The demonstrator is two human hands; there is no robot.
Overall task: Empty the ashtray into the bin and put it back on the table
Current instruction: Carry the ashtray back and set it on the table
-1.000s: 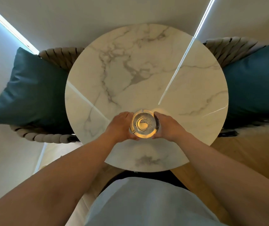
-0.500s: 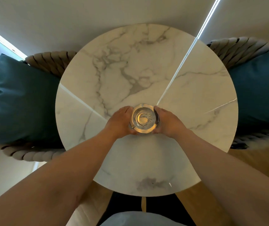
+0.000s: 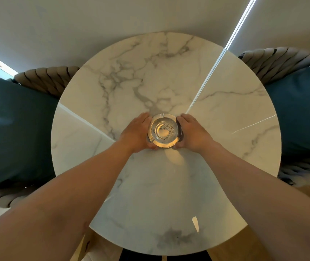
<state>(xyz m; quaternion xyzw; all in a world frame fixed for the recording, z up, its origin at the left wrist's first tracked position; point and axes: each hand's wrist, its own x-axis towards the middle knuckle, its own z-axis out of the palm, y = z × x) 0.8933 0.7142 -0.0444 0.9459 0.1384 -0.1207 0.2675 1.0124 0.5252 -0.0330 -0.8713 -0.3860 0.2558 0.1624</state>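
Ashtray (image 3: 164,131): a round clear glass dish, held between both of the person's hands at roughly the centre of the round marble table (image 3: 225,113). The left hand (image 3: 138,133) is cupped against its rim at nine o'clock; the right hand (image 3: 191,131) is cupped against the rim at three o'clock. Both hands are closed around the dish, thumbs curling under the near edge at six o'clock. Whether the base rests on the marble or sits just above it cannot be told from this angle; an amber glow falls on the tabletop directly below it, toward six o'clock.

Contents: a patch of dark grey specks, apparently ash, lies in the bowl, mostly right of its middle.

Progress, as judged: with ash present, emptying does not appear done. Lifting, carrying to the bin, tipping out and returning the dish all seem to remain. No bin is in view.

Surroundings: apart from the dish, the tabletop shows only reflections. A woven chair with a teal cushion (image 3: 14,129) stands at nine o'clock of the table, a second teal cushion (image 3: 301,110) at three o'clock. Wood flooring shows beyond the table's near edge.
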